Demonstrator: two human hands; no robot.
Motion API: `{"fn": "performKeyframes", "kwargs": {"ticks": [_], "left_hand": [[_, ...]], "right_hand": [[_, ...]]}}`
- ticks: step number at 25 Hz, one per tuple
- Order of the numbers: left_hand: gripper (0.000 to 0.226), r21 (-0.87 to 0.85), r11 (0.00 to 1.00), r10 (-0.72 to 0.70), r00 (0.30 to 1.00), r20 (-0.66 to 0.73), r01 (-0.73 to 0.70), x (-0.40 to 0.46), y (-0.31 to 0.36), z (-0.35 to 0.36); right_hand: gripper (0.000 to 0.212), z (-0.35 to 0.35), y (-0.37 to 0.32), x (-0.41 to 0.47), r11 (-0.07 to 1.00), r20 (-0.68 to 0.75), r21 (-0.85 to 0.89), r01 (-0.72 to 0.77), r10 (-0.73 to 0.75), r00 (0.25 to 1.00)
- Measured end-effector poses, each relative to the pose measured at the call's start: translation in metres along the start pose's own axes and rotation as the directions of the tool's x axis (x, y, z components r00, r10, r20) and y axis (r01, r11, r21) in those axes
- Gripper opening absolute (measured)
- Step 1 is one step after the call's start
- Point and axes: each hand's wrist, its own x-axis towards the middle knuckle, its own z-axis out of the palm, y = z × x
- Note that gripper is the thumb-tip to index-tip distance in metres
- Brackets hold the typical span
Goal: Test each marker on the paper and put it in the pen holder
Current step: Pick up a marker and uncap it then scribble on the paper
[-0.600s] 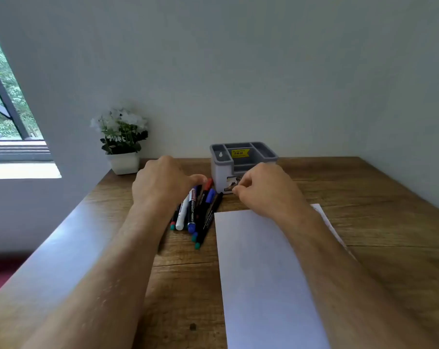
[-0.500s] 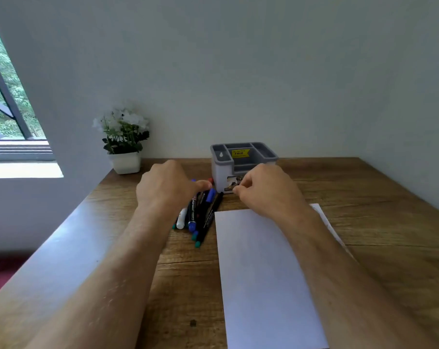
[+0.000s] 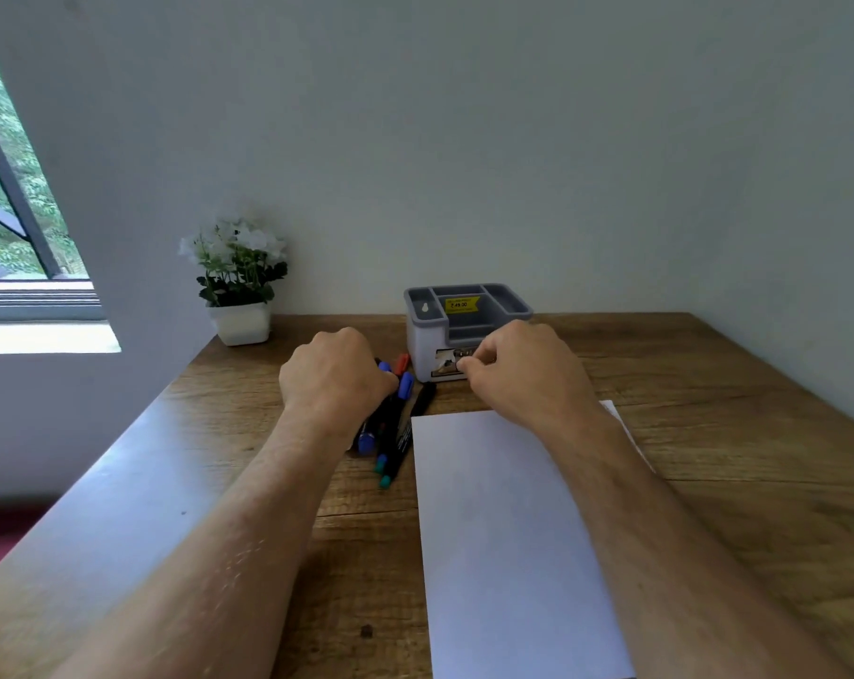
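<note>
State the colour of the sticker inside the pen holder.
Yellow sticker, in the grey pen holder; head view.

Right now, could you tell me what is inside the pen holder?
The pen holder shows grey compartments and a yellow price sticker, no markers. Compartment floors are hidden; the right hand covers its front.

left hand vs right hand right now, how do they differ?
The left hand sits over the pile of markers, fingers curled down among them; the right hand is at the front of the pen holder, fingertips pinched near its label. The left hand lies beside the paper; the right forearm crosses over it. Whether either actually grips anything is hidden. Both are knuckles-up with curled fingers.
</note>
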Motion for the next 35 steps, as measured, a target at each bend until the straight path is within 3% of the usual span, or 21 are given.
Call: {"fn": "performKeyframes", "kwargs": {"ticks": [7, 12, 15, 18, 20, 22, 24, 26, 30, 33, 35], "left_hand": [[0.047, 0.028, 1.000, -0.006, 1.000, 0.016, 0.006, 0.002, 0.001, 0.002], [0.035, 0.037, 0.999, 0.022, 1.000, 0.007, -0.023, 0.006, 0.005, 0.009], [0.034, -0.025, 0.999, 0.026, 0.999, -0.039, -0.027, 0.005, 0.007, 0.011], [0.032, -0.187, 0.980, 0.034, 0.984, -0.173, -0.066, 0.002, 0.005, 0.004], [0.030, -0.403, 0.907, 0.028, 0.971, -0.235, -0.124, -0.004, 0.006, -0.004], [0.027, -0.648, 0.738, 0.067, 0.976, -0.208, -0.189, -0.011, 0.009, -0.009], [0.023, -0.813, 0.546, 0.166, 0.977, -0.132, -0.203, -0.021, 0.015, -0.009], [0.018, -0.878, 0.434, 0.249, 0.964, -0.097, -0.200, -0.025, 0.020, -0.003], [0.017, -0.927, 0.324, 0.261, 0.960, -0.104, -0.189, -0.028, 0.024, 0.002], [0.021, -0.962, 0.225, 0.189, 0.976, -0.110, -0.152, -0.032, 0.028, -0.002], [0.021, -0.954, 0.239, 0.103, 0.982, -0.161, -0.181, -0.030, 0.030, 0.000]], "right_hand": [[0.023, 0.005, -0.004, 0.001, 1.000, 0.042, -0.014, 0.003, -0.002, 0.999], [0.025, 0.008, -0.003, 0.002, 1.000, 0.041, -0.019, 0.011, -0.010, 0.999], [0.024, 0.008, -0.002, 0.002, 1.000, 0.029, -0.006, 0.013, -0.012, 1.000], [0.023, 0.007, 0.000, 0.001, 0.998, -0.033, 0.054, 0.032, -0.030, 0.999], [0.020, 0.006, -0.002, 0.000, 0.978, -0.090, 0.201, 0.054, -0.036, 0.995], [0.020, 0.004, -0.006, -0.001, 0.887, -0.090, 0.461, 0.024, 0.020, 0.996], [0.025, -0.001, -0.014, -0.003, 0.680, 0.007, 0.732, -0.043, 0.055, 0.998], [0.030, -0.004, -0.020, -0.005, 0.476, 0.089, 0.875, -0.091, 0.028, 0.996], [0.031, -0.008, -0.022, -0.010, 0.272, 0.220, 0.940, -0.205, -0.026, 0.975], [0.031, -0.007, -0.021, -0.009, 0.284, 0.214, 0.937, -0.204, -0.004, 0.977], [0.028, -0.004, -0.020, -0.008, 0.290, 0.179, 0.940, -0.178, 0.024, 0.984]]}}
